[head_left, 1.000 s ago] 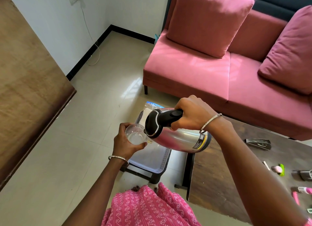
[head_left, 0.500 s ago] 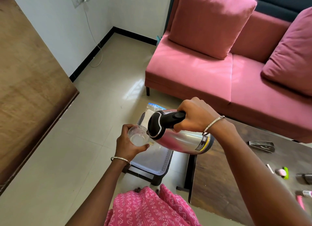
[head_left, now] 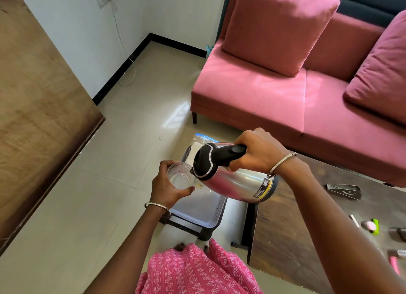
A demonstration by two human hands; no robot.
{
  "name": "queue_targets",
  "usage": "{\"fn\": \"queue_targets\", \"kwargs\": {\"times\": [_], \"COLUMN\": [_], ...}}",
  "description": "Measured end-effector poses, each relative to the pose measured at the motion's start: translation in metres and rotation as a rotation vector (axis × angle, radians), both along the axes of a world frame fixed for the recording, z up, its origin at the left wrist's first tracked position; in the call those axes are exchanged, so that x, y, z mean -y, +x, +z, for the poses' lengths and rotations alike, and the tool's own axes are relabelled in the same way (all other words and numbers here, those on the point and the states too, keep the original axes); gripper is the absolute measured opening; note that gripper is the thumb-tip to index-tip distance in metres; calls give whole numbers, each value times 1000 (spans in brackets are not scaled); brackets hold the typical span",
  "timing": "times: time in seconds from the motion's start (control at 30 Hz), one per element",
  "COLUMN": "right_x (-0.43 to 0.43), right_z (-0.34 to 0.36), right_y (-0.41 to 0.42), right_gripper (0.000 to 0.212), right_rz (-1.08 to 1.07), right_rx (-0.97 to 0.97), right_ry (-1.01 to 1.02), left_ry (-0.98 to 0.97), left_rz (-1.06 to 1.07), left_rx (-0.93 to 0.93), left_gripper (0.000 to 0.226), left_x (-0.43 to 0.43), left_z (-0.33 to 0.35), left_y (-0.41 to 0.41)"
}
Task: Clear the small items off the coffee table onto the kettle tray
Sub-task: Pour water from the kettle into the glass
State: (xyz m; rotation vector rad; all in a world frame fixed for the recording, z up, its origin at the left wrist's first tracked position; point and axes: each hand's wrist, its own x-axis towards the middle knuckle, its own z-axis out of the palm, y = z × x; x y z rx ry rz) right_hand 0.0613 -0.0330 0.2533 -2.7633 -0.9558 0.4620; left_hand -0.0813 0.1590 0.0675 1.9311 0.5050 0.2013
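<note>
My right hand (head_left: 256,153) grips the black handle of a steel kettle (head_left: 239,184), tilted with its spout at a clear glass (head_left: 180,177). My left hand (head_left: 168,187) holds that glass, which has some water in it, above the grey tray (head_left: 216,214) on a low black stand. To the right is the dark wooden coffee table (head_left: 285,232). Small items lie on its right part: a dark folded case (head_left: 343,191), a white stick (head_left: 354,220), a pink and green item (head_left: 372,226), and pink and grey items cut off at the frame edge.
A pink sofa (head_left: 274,96) with two cushions stands behind the table. A brown wooden panel (head_left: 39,109) fills the left side. Between them is beige tiled floor (head_left: 131,140). A white cable (head_left: 119,36) hangs from a wall socket. A plastic bag lies at the tray's far end.
Both hands, the kettle and the glass hold nearly the same pose. The view has shifted slightly.
</note>
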Motion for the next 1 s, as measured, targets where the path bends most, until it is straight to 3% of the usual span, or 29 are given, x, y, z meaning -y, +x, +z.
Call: {"fn": "queue_targets", "kwargs": {"times": [0.3,0.53,0.67,0.83,1.0], "right_x": [10,-7,-28,-61,-90], "right_z": [-44,-117,-164,-210,-245], "right_y": [6,-5,-17,-35,-49], "right_gripper": [31,37,29,20,30], "right_rz": [-223,-442,-575,-777,-935], "right_rx": [-160,-233,-277,-280,-255], "right_ry": [192,350,431,532,542], "left_ry": [1,18,14,29,23], "left_rz": [43,113,155,192,248], "left_rx": [-31,-53,-74,-100,-118], "left_gripper": [88,88,88,89,89], "left_x": [-23,-47,-60,-74,-83], "left_z": [-13,-24,-28,-34,-39], "left_y": [-8,-22,-32,-42,-46]}}
